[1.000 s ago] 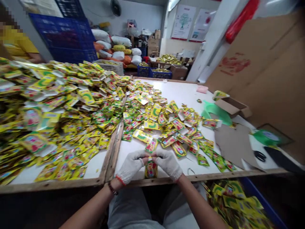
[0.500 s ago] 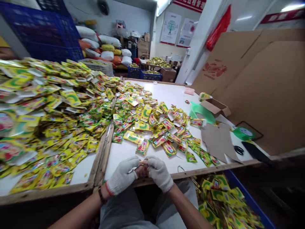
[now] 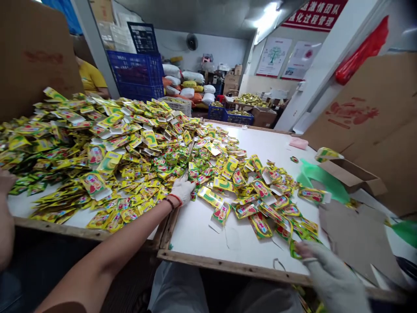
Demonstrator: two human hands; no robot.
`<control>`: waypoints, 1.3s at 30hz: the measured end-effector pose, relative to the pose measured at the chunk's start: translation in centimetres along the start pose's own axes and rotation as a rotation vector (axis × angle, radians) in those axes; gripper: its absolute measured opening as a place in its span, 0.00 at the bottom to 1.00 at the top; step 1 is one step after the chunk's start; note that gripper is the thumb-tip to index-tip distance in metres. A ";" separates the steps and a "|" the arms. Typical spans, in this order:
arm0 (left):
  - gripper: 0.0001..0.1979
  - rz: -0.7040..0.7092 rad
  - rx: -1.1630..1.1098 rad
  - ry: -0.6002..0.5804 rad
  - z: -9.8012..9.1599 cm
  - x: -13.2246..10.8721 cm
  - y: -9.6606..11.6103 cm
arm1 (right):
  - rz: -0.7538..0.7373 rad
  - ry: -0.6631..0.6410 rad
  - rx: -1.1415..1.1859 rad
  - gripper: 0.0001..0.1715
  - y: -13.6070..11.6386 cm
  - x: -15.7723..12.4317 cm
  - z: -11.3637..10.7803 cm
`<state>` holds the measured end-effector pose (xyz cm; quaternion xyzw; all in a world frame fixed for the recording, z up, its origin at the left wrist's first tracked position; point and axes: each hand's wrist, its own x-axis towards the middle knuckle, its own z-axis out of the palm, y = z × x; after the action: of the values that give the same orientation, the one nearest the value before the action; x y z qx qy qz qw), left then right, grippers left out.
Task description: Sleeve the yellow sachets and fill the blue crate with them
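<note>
My left hand [image 3: 183,191], in a white knit glove, reaches over the wooden divider [image 3: 171,221]. Its fingers stretch toward small green sachets [image 3: 176,156] at the pile's edge, and nothing shows held in them. At the right, my gloved right hand [image 3: 332,267], slightly blurred, has its bare-tipped thumb and finger on a small green sachet [image 3: 294,251] near the table's front edge. Yellow printed packets [image 3: 260,226], some like open-ended card boxes, are scattered between my hands. A larger heap of yellow packets [image 3: 107,126] covers the table left of the divider.
Flat grey cardboard [image 3: 355,234], a green plastic piece [image 3: 325,182] and an open carton [image 3: 352,174] lie to the right. A large cardboard sheet [image 3: 368,104] stands behind them. Another person's arm [image 3: 5,217] enters at the left edge; a person in yellow [image 3: 91,77] is farther back.
My hands, together before at the front edge around something small, have parted: left forward to the divider, right across to the green sachets. The view has swung left.
</note>
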<state>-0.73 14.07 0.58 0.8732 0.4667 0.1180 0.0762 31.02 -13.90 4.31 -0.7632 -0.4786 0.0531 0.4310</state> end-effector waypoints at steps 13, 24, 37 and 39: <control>0.14 0.009 -0.357 -0.023 -0.4 -8.6 4.1 | -0.042 -0.607 0.312 0.11 -7.8 -2.1 20.3; 0.05 -0.473 -0.141 0.075 -3.4 -7.4 -5.7 | 0.079 -0.666 0.394 0.13 -6.9 -3.2 19.1; 0.20 -0.481 -1.483 -0.088 0.1 -11.4 8.0 | 0.154 -0.484 0.610 0.22 -9.1 -3.1 17.2; 0.19 -0.469 -1.514 -0.160 1.4 -11.5 9.6 | 0.129 -0.423 0.484 0.20 -8.6 -3.1 16.7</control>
<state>1.14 -0.85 0.06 0.4690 0.4245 0.3209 0.7049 15.20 -4.74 -0.97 -0.6392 -0.4816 0.3502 0.4867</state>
